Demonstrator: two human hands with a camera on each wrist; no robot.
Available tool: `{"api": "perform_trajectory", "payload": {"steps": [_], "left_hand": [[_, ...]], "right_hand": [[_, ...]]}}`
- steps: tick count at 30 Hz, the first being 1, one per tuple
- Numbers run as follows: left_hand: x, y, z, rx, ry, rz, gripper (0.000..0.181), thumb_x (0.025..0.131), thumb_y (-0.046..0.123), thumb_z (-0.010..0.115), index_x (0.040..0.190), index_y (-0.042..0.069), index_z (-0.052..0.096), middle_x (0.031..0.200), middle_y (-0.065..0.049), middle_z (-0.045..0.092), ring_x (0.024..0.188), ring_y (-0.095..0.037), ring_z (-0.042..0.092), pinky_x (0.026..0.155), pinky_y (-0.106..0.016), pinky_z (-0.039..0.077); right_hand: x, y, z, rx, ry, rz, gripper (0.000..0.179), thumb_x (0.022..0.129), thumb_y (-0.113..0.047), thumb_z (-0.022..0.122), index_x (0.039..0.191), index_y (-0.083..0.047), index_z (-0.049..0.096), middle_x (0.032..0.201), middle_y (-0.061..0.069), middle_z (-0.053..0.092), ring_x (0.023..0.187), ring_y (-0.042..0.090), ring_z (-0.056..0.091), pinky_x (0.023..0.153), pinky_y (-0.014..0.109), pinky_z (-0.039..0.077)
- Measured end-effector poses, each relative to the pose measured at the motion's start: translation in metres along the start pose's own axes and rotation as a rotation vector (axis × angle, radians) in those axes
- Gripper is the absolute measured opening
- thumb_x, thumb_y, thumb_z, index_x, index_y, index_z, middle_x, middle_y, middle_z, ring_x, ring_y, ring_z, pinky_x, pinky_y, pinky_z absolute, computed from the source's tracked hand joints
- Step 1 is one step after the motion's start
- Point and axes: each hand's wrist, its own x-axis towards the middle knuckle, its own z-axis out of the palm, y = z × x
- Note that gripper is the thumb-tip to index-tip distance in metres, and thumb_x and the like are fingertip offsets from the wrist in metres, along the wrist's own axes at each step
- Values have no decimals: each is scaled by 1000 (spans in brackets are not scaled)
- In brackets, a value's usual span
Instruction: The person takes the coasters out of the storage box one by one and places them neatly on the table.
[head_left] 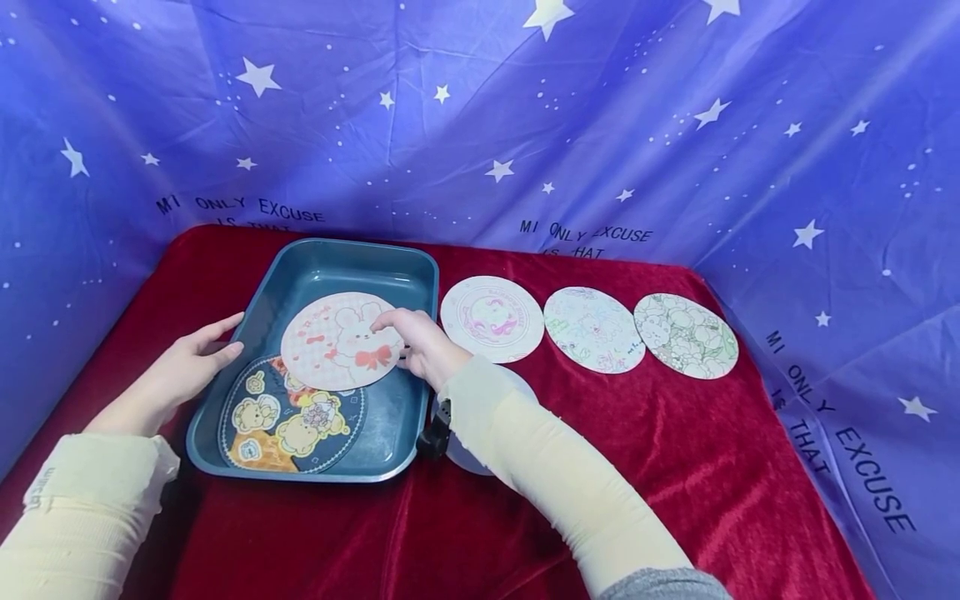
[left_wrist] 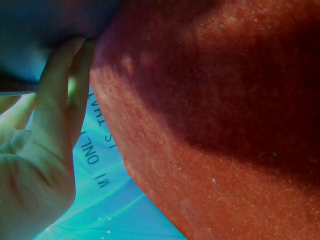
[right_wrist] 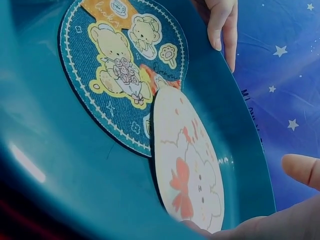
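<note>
A teal tray point(head_left: 408, 417) holds two round discs. The dark blue bear disc point(head_left: 345, 429) lies at its near left. A pale pink-and-white rabbit disc point(head_left: 337, 346) with a red bow overlaps it. My right hand point(head_left: 427, 346) is at the rabbit disc's right edge. In the right wrist view, its fingertips touch that disc's edge while one digit stands off it. My left hand point(head_left: 187, 367) touches the outside of the tray's left wall with fairly straight fingers point(left_wrist: 55, 85).
Right of the tray lie a pink-ringed disc point(head_left: 491, 321), a pastel scribbled disc point(head_left: 594, 329) and a green-lined disc point(head_left: 686, 336) in a row. Another pale disc point(head_left: 468, 450) is partly hidden under my right forearm. Red velvet point(head_left: 300, 542) covers the table; a starry blue cloth point(head_left: 450, 150) hangs behind.
</note>
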Motion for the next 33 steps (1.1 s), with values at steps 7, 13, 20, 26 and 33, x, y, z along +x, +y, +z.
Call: {"api": "perform_trajectory", "payload": {"steps": [7, 13, 20, 26, 33], "left_hand": [[-1, 0, 2, -1, -4, -4, 70, 106, 42, 38, 159, 14, 3, 146, -40, 34, 122, -55, 49, 101, -67, 42], [0, 0, 1, 1, -2, -2, 70, 106, 42, 38, 160, 14, 3, 144, -40, 36, 121, -54, 51, 99, -66, 44], [0, -1, 1, -6, -1, -3, 71, 105, 43, 38, 159, 14, 3, 145, -40, 35, 121, -54, 51, 99, -66, 44], [-1, -1, 1, -7, -5, -9, 71, 105, 44, 38, 159, 15, 2, 146, -40, 34, 122, -55, 49, 100, -67, 42], [-1, 0, 1, -6, -5, -10, 72, 105, 44, 38, 160, 15, 2, 146, -40, 34, 122, -55, 49, 100, -67, 42]], "right_hand": [[2, -2, -1, -1, 9, 32, 95, 83, -9, 65, 159, -11, 7, 160, 17, 22, 143, 42, 30, 122, 52, 22], [5, -2, -2, -62, -1, 43, 92, 84, -10, 64, 158, -9, 9, 159, 17, 24, 144, 41, 30, 122, 56, 18], [7, -3, -1, -73, 8, 44, 92, 84, -10, 65, 158, -9, 10, 156, 24, 27, 142, 44, 30, 122, 54, 22], [10, -1, -1, -88, 11, 45, 85, 85, -9, 63, 156, -7, 16, 154, 24, 35, 140, 40, 36, 120, 55, 25], [14, 2, 0, -90, -8, 42, 72, 88, -7, 63, 150, -4, 26, 145, 21, 45, 128, 33, 47, 115, 47, 39]]}}
